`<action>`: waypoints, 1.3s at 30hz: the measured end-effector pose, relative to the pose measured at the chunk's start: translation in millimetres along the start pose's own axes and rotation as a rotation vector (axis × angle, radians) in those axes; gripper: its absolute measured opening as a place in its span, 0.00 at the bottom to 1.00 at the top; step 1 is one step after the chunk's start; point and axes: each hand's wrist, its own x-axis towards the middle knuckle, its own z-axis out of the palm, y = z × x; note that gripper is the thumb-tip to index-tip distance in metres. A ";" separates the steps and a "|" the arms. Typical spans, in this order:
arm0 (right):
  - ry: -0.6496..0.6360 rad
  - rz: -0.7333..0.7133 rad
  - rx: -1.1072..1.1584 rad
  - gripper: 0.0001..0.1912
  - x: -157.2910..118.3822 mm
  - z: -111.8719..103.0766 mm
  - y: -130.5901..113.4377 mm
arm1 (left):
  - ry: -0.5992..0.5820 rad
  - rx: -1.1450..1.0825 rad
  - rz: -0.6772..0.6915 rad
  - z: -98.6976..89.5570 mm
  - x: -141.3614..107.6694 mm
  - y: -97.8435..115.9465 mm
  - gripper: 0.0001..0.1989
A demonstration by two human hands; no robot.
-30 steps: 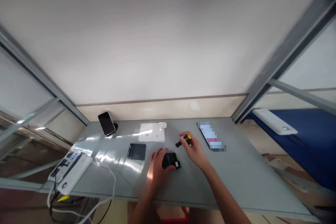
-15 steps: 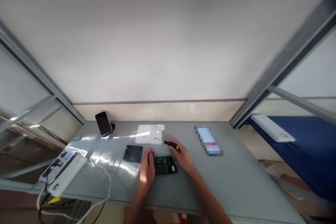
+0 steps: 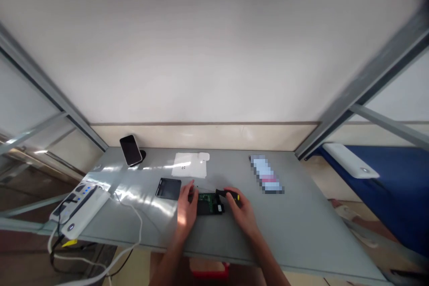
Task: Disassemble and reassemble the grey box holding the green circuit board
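Note:
A black device with a green circuit board (image 3: 210, 204) lies on the grey table. My left hand (image 3: 187, 205) rests at its left end, fingers curled against the edge. In my right hand (image 3: 241, 210) is a black and yellow screwdriver (image 3: 227, 194), its thin shaft pointing left above the device's far edge. The shaft's tip is near my left fingertips; whether it touches anything is too small to tell. A dark empty case half (image 3: 169, 188) sits left of my left hand. Behind the device is a white sheet (image 3: 189, 165) with several tiny dark screws on it.
A phone on a stand (image 3: 131, 150) is at the back left. A blurred phone (image 3: 267, 174) lies on the right. A power strip (image 3: 74, 200), a white device (image 3: 86, 212) and cables occupy the left edge. Metal frame posts flank the table.
The screwdriver has moved from near the white sheet to above the device's far edge, its shaft now pointing left. My left fingers have shifted toward its tip. The view has tilted slightly.

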 end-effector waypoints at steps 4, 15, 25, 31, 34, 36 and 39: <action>-0.024 0.016 0.012 0.27 0.6 -1.5 0.4 | -0.009 0.012 0.022 -2.8 0.1 6.8 0.15; -0.007 0.032 0.068 0.26 -0.2 -7.0 -3.8 | -0.009 0.005 0.018 -3.6 0.4 9.1 0.12; -0.022 0.038 0.092 0.25 -2.5 -8.7 -8.3 | -0.035 0.010 0.029 -4.1 0.3 9.0 0.15; -0.029 0.039 0.124 0.25 -3.6 -10.7 -11.8 | -0.056 0.002 0.051 -6.6 1.2 11.9 0.14; -0.018 0.041 0.156 0.23 -3.9 -11.5 -13.6 | -0.065 -0.005 0.061 -6.7 1.2 11.6 0.13; -0.011 0.044 0.172 0.23 -3.9 -11.8 -14.4 | -0.069 -0.010 0.066 -6.7 1.2 10.9 0.13; -0.013 0.052 0.182 0.22 -3.9 -11.7 -14.5 | -0.081 -0.014 0.072 -6.8 1.5 9.8 0.12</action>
